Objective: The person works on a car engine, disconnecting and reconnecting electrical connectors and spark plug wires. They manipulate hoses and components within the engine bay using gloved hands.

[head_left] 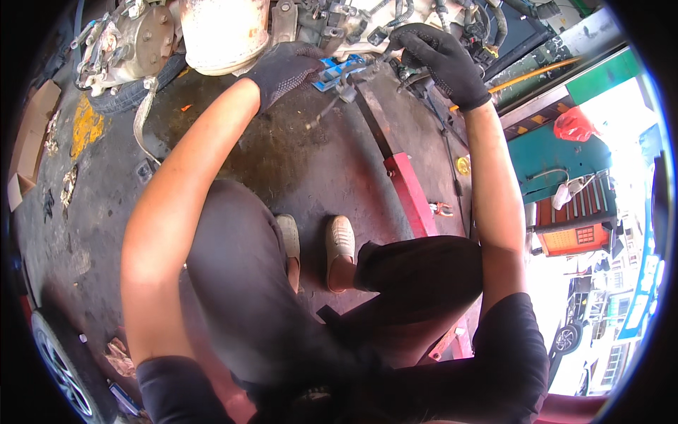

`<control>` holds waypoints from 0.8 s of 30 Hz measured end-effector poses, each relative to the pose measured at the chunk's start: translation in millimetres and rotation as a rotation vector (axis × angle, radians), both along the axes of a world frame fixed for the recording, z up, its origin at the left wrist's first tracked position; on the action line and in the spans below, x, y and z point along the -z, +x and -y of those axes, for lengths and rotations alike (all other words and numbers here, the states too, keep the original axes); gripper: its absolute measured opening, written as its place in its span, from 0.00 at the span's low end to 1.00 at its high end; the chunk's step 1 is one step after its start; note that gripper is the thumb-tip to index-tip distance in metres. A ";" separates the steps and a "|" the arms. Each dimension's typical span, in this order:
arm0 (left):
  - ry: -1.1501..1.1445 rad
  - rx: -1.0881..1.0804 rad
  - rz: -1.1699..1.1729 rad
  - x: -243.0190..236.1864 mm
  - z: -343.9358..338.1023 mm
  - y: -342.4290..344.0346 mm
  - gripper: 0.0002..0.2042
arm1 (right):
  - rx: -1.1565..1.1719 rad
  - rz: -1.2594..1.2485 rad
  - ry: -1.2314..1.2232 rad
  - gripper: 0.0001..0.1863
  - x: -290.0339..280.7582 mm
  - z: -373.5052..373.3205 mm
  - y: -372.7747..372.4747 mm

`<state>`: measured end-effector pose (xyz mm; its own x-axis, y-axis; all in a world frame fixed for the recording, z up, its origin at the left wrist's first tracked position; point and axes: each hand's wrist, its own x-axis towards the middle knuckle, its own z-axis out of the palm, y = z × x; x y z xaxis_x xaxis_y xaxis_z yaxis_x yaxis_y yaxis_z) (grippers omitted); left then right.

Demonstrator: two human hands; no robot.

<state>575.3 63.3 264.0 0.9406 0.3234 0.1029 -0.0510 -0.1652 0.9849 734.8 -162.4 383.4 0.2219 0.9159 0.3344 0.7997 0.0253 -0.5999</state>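
My left hand (288, 72), in a black dotted work glove, reaches to the top middle with its fingers curled beside a blue piece (339, 73). Its fingertips are partly hidden, so I cannot tell what lies in them. A small grey part (347, 93) hangs just below the blue piece. To the right, my right hand (441, 67), in a matching glove, bends its fingers down over dark wires and connectors (406, 74). What it grips is hidden. An engine assembly with hoses (378, 32) spreads behind both hands.
A white bucket-like container (224, 39) stands left of my left hand, beside a round metal part (145, 39) on a tyre (141, 92). A red and black beam (409, 191) crosses the floor. Pliers (441, 209), a cardboard box (34, 138) and a wheel (63, 367) lie around.
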 end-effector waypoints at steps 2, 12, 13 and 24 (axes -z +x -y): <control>-0.038 0.033 -0.001 1.3 1.7 -2.3 0.16 | 0.110 -0.118 -0.205 0.18 -2.8 6.2 1.9; 0.503 0.560 -0.468 7.9 -1.6 -24.6 0.16 | 0.076 -0.397 -0.285 0.31 124.7 -14.5 29.3; 0.638 0.601 -0.519 13.5 -2.2 -24.1 0.17 | -0.039 -0.680 -0.214 0.30 133.3 -14.9 27.2; 0.211 0.294 -0.563 17.3 18.8 -28.5 0.24 | -0.097 -0.879 -0.096 0.19 167.4 -23.2 -23.2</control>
<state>546.9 44.5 246.7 0.9153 0.0725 -0.3962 0.3888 -0.4153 0.8224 711.5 -139.2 216.0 0.2821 0.9594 0.0001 0.0462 -0.0134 -0.9988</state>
